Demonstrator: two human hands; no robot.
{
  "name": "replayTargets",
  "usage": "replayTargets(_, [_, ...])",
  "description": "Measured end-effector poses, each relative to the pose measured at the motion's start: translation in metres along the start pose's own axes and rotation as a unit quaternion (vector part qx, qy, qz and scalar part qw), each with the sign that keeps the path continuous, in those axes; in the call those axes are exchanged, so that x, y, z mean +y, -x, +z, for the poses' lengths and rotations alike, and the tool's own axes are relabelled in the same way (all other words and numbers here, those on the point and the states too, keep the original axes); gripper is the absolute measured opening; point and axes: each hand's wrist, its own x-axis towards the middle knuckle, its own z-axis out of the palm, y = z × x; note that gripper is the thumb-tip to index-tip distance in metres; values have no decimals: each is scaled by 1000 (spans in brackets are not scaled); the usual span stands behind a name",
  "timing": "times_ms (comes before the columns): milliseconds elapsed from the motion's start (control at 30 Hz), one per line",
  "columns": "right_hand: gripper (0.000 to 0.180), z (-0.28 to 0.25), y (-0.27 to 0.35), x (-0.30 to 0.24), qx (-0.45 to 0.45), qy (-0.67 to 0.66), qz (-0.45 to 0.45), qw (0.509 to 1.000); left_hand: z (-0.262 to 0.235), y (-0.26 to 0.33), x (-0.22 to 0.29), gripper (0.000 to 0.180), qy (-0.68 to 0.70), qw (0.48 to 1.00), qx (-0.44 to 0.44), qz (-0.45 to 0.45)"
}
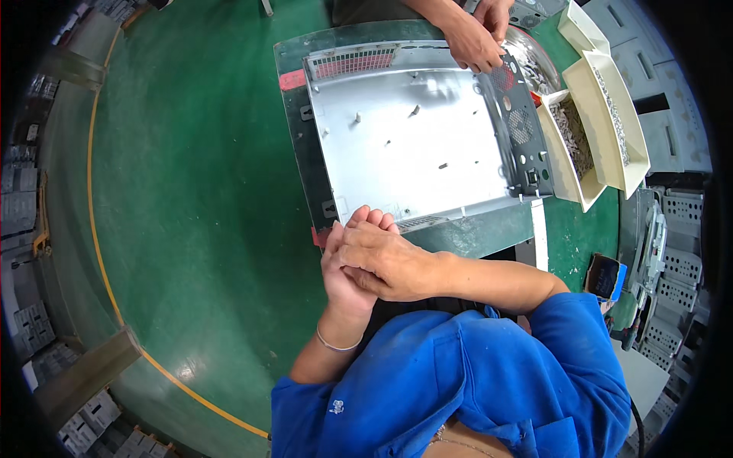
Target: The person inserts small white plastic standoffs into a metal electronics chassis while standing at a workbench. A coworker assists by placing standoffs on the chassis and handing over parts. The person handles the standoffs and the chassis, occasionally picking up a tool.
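Fingers [376, 217] of the person's left hand [343, 284] are pointing up and away from the body, loosely bent, while the right hand [393, 266] is lying across the left palm with its own fingers curling into it; the overlap is hiding the grip, so whether either hand is grasping something small cannot be told. Both hands are meeting at the near-left corner of an open metal case [412, 164], which is lying on a dark green counter [496, 235] with its pale, shiny floor facing up. Short posts [357, 117] are standing on that floor, and a dark side wall [521, 126] with round vents is running along the right. Across the counter, another person's hand [471, 44] is reaching to the far right corner of the case, with a second hand [495, 15] showing beside it. Right of the case, a cream bin [563, 174] is holding many small pieces, and another cream bin [598, 126] is sitting against it. A thin bracelet [338, 347] is circling the left wrist.
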Motion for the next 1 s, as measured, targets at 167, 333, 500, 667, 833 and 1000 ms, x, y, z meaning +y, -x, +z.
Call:
replayTargets(167, [19, -8, 10, 8, -37, 25, -71, 996, -3, 2, -1, 36, -19, 1000, -5, -8])
replayTargets(333, [36, -20, 9, 2, 44, -126, 27, 991, -5, 5, 2, 30, -5, 995, 98, -10])
replayTargets(500, [15, -26, -10, 32, 244, -363, 218, 872, -6, 3, 11, 29, 23, 996, 75, -32])
replayTargets(667, [13, -12, -27, 79, 252, -461, 337, 781, -10, 1, 29, 25, 33, 997, 75, -1])
replayTargets(833, [14, 4, -36, 86, 242, -411, 321, 818, -9, 0, 40, 23, 26, 996, 87, 20])
replayTargets(1000, [15, 13, -34, 91, 245, -404, 319, 822, -14, -2, 45, 23, 31, 996, 84, 14])
